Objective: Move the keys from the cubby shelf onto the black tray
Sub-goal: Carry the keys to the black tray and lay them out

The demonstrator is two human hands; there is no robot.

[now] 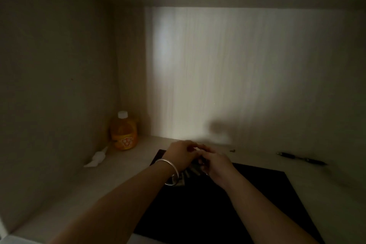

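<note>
A black tray (257, 194) lies flat on the floor of a dim, light-wood cubby. Both my hands meet over its far left part. My left hand (181, 154), with a silver bangle on the wrist, and my right hand (214, 162) are closed together around a bunch of keys (193, 170). Several key blades hang down between the hands, just above the tray. A ring and a tag of the bunch (176, 181) dangle under my left wrist. Whether the keys touch the tray I cannot tell.
An orange bottle (124, 132) with a white cap stands in the back left corner. A white crumpled object (97, 158) lies in front of it. A black pen (301, 158) lies at the right, a small dark speck (232, 150) near the back wall.
</note>
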